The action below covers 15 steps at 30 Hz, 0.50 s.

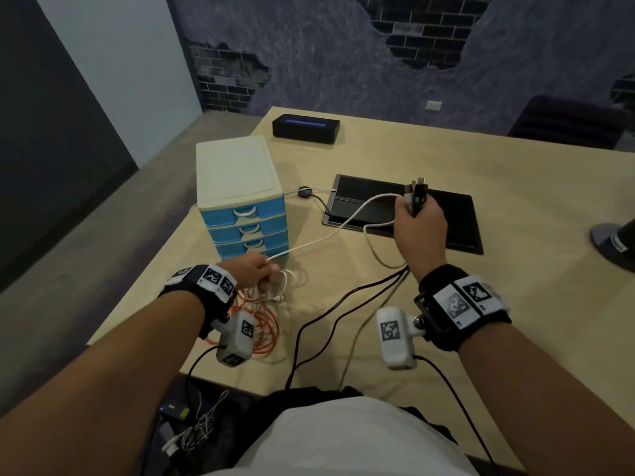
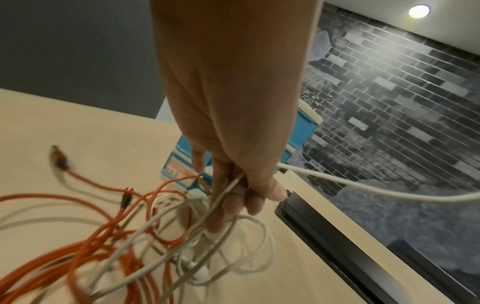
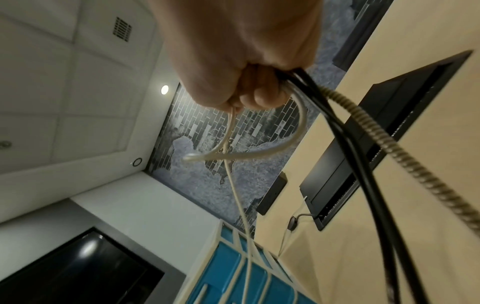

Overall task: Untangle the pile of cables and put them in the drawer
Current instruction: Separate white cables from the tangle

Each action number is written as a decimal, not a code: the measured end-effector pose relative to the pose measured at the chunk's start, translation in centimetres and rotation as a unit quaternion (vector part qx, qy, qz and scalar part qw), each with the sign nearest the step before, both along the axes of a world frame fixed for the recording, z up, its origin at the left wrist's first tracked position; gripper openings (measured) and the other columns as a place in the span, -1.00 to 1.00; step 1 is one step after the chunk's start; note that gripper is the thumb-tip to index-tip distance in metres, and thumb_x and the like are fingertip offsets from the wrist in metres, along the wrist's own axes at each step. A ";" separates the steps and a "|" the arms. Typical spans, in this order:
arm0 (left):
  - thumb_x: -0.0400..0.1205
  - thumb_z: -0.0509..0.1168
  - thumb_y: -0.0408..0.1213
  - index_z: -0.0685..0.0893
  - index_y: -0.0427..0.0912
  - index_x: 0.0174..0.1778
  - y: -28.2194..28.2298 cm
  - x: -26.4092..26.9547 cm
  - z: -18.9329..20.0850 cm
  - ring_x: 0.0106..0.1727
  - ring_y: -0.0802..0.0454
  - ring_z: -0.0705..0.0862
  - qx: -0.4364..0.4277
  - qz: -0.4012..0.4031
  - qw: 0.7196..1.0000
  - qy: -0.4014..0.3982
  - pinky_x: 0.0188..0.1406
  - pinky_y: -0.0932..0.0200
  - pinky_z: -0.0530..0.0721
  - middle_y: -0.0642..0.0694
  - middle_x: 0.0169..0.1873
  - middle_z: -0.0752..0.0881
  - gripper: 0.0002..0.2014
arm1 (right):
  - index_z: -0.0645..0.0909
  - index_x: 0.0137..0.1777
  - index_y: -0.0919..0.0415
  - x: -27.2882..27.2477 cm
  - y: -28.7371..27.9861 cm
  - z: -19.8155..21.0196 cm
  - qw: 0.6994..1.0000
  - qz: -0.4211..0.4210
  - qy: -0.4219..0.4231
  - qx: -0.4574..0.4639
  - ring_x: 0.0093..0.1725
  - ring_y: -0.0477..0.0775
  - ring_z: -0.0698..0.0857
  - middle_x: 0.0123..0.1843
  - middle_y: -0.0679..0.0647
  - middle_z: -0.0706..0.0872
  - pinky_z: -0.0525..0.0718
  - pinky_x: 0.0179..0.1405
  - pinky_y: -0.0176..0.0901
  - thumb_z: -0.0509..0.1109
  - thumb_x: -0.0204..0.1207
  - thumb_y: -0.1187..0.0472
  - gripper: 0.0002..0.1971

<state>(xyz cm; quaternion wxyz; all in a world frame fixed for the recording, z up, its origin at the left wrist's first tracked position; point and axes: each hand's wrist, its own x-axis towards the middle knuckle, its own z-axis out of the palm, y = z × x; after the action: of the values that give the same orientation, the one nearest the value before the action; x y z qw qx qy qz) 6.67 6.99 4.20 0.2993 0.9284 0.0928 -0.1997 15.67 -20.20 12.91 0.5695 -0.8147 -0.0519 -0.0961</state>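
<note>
A tangle of orange and white cables (image 1: 266, 314) (image 2: 109, 232) lies on the table's near left part. My left hand (image 1: 264, 273) (image 2: 241, 197) pinches a white cable (image 1: 330, 231) (image 2: 363, 187) above that pile. This cable runs up to my right hand (image 1: 414, 214) (image 3: 257, 90), raised over the table. The right hand grips a bunch of cable ends (image 1: 417, 197): white ones, two black cables (image 1: 343, 310) (image 3: 363, 164) and a braided one (image 1: 364, 324) (image 3: 405, 152), which trail off the front edge. The blue drawer unit (image 1: 244, 218) (image 3: 241, 273) stands left, all drawers closed.
A black floor-box lid (image 1: 446, 214) (image 3: 384, 131) is set in the table (image 1: 515, 304) behind my right hand. A black box (image 1: 305, 128) sits at the far edge, a grey stand base (image 1: 615, 242) at the right. More cables and a small device (image 1: 178, 417) lie below the table.
</note>
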 end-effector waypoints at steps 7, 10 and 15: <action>0.77 0.01 -0.14 0.51 -0.15 -0.15 -5.9 2.4 5.4 -0.28 0.07 0.50 0.051 -0.084 0.989 -0.111 -0.24 0.18 0.39 0.07 -0.37 0.50 -0.72 | 0.46 -0.28 -0.03 -2.2 3.4 -0.5 0.956 0.225 -0.045 -0.183 -0.37 -0.20 0.49 -0.37 -0.14 0.51 0.40 -0.39 -0.46 0.35 0.63 0.16 -0.75; 0.77 0.00 -0.25 0.51 -0.17 -0.04 -7.7 2.8 7.1 -0.32 0.24 0.45 -0.016 -0.116 0.983 -0.141 -0.32 0.29 0.41 0.13 -0.34 0.48 -0.79 | 0.60 -0.15 0.14 -2.5 4.3 -0.9 0.950 0.251 -0.052 -0.176 -0.34 -0.06 0.54 -0.35 -0.07 0.56 0.39 -0.41 -0.41 0.36 0.62 0.22 -0.89; 0.79 -0.02 -0.21 0.44 -0.07 -0.23 -6.4 2.3 8.0 -0.45 0.27 0.41 -0.127 -0.100 0.972 -0.169 -0.42 0.39 0.42 0.06 -0.42 0.45 -0.72 | 0.60 -0.17 0.26 -2.0 4.5 -0.5 0.955 0.235 -0.048 -0.173 -0.40 -0.15 0.48 -0.42 -0.08 0.51 0.40 -0.43 -0.45 0.37 0.63 0.20 -0.83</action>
<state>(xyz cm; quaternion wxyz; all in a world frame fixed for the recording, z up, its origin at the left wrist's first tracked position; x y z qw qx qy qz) 9.01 0.55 12.18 0.4052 0.9075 -0.0783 -0.0788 13.68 -15.66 12.37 0.4234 -0.8599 -0.2848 0.0118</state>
